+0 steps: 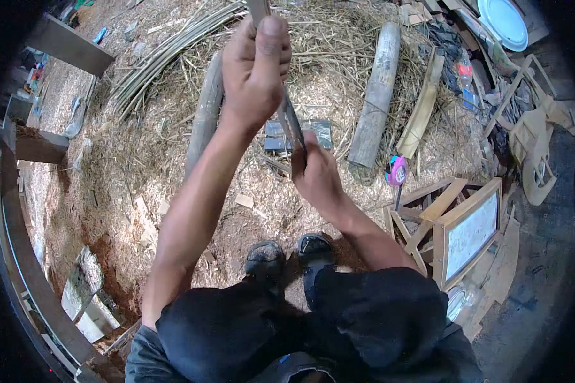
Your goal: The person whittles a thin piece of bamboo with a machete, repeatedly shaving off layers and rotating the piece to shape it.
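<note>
My left hand (257, 80) is raised in a fist with the thumb up. It is wrapped round a long, thin, pale strip (259, 9), whose top end leaves the frame. The strip runs down from the fist towards my right hand (318, 179), which is lower and nearer to me. My right fingers are closed round a dark, narrow, blade-like piece (293, 121) that lies along the strip. Whether it is a knife cannot be made out. Below the hands, a dark flat block (276, 143) rests on the shavings, partly hidden by the right hand.
Two thick grey poles (375, 96) (206, 118) lie either side of the block. Long thin strips (166, 51) are heaped at the back left. To the right are a split bamboo piece (421, 105), a pink tape measure (396, 171) and a wooden frame (469, 233). Shavings cover the floor.
</note>
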`<state>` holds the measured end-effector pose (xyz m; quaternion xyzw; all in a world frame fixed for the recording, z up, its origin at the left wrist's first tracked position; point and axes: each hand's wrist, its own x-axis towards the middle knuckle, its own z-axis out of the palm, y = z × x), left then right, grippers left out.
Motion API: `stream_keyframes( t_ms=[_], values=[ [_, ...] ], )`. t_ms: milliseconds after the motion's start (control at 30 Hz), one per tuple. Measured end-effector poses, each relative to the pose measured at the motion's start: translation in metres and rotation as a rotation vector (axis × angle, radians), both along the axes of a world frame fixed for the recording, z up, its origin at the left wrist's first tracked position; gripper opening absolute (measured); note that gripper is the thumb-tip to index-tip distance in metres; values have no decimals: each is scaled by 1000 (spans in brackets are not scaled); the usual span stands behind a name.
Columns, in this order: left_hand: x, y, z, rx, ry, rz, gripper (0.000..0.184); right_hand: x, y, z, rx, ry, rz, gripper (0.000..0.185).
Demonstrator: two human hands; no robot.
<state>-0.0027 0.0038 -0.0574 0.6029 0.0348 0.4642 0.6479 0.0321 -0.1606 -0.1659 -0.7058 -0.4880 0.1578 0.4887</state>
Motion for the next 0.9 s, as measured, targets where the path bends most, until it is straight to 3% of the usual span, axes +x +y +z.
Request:
stream_keyframes(
  t_ms=[33, 67, 133, 267, 333, 400, 467, 500, 533, 600, 633, 733, 767, 800, 867, 900],
  values=[
    [2, -3, 3, 21, 20, 45, 32, 4, -5, 5, -351, 728, 32, 46],
    [3, -3, 1, 43, 86, 64, 31, 15, -13, -21, -313, 693, 177, 63],
    [5, -6, 4, 47, 63, 73, 32, 15, -8, -18, -344, 361, 110, 50],
    [3, -2, -2, 7, 35, 60, 32, 6, 0, 9, -292, 132, 76, 36],
    [4, -3, -1, -33, 19, 68, 32, -4, 5, 16, 151, -6, -45, 9],
    [3, -4, 2, 0, 18, 73, 32, -1, 5, -17, 146, -26, -29, 7],
    [2, -6, 0, 57, 15, 82, 32, 10, 0, -52, -501, 314, -60, 8],
    [4, -7, -2, 68, 3, 106, 33, 16, -6, -70, -409, -128, 71, 19],
    [3, -7, -1, 68, 2, 101, 33, 15, -4, -51, -409, -127, 67, 19],
    [-2, -7, -1, 18, 23, 70, 33, 9, -7, -14, -398, 214, 14, 11],
    [-1, -7, -2, 16, 6, 60, 33, 7, -4, -10, -401, 214, 15, 11],
    [3, -5, -7, 17, 19, 124, 34, -4, 4, -3, 218, -34, -39, 9],
    [2, -4, -7, 20, 18, 125, 34, -7, -1, -3, 75, 69, -31, 8],
    [1, -5, -5, 44, 20, 112, 34, -1, -6, -30, -262, 398, 15, 19],
    [-3, -7, -1, 70, 18, 101, 34, 10, -11, -94, -236, 1, -37, 29],
    [-4, -7, -1, 54, 11, 89, 33, 10, -7, -61, -479, 403, -37, 32]
  ],
)
